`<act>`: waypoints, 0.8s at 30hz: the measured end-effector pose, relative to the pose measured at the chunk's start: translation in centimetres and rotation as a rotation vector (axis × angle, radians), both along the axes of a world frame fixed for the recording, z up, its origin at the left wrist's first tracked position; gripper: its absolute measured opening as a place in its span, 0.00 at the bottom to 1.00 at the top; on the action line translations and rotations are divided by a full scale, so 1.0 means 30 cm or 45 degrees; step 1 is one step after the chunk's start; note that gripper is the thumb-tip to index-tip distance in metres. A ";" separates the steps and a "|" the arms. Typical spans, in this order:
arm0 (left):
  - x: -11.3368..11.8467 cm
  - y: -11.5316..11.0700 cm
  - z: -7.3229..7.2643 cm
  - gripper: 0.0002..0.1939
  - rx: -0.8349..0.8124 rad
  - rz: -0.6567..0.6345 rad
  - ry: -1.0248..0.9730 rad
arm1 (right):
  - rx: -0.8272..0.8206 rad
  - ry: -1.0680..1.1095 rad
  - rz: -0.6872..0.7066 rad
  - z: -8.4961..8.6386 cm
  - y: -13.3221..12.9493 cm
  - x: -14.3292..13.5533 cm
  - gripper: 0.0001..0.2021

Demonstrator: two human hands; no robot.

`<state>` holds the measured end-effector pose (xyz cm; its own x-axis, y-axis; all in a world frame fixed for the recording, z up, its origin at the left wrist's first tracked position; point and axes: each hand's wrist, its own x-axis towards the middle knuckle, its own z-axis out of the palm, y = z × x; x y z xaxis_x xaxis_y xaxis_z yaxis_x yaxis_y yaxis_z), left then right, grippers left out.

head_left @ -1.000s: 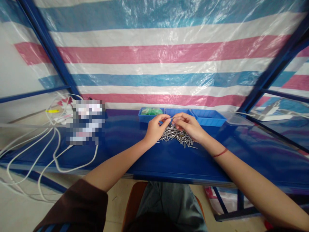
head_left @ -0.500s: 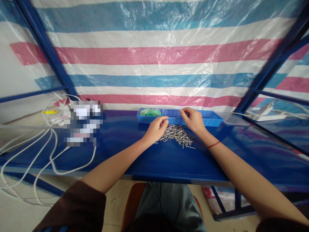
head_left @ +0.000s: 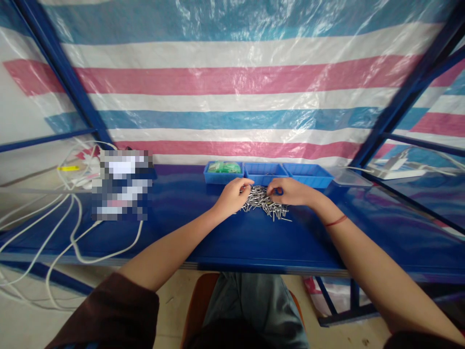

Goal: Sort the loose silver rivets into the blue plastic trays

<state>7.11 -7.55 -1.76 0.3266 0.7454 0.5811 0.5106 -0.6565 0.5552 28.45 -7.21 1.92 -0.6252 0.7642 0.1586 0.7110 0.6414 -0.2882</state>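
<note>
A loose pile of small silvery metal pins (head_left: 267,203) lies on the blue table, between my two hands. My left hand (head_left: 234,195) rests at the pile's left edge, its fingers curled with thumb and fingertips near each other; what they hold, if anything, is too small to tell. My right hand (head_left: 285,191) is over the pile's right side, fingers bent down onto the pins, fingertips partly hidden. Just behind the hands stand blue bins: the left one (head_left: 207,178) holds green bags, the middle one (head_left: 265,169) a few thin pins, and the right one (head_left: 308,175) shows its bare bottom.
White cables (head_left: 78,232) and blurred-out items (head_left: 121,186) cover the table's left part. A clear plastic lid (head_left: 350,178) lies right of the bins, with a white power strip (head_left: 399,169) farther right. Blue metal posts and a striped plastic sheet (head_left: 232,80) stand behind.
My right hand has come down from above the middle bin to the right side of the pile. My left hand has barely moved. The view has shifted slightly.
</note>
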 end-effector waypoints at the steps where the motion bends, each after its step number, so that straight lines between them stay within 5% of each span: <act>1: 0.000 0.000 0.000 0.10 0.001 -0.005 0.000 | -0.001 -0.012 0.015 -0.001 -0.001 0.002 0.08; 16: -0.008 -0.007 -0.004 0.13 -0.055 -0.017 0.055 | -0.017 0.179 -0.035 0.016 -0.017 0.013 0.09; 24: -0.011 -0.057 0.011 0.10 -0.003 -0.149 0.504 | -0.162 0.085 0.030 0.032 -0.054 0.007 0.10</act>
<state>6.80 -9.26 -1.42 0.6074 0.6910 0.3920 0.6070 -0.7220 0.3320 28.65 -8.83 2.88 -0.6344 0.7661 0.1030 0.6728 0.6129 -0.4144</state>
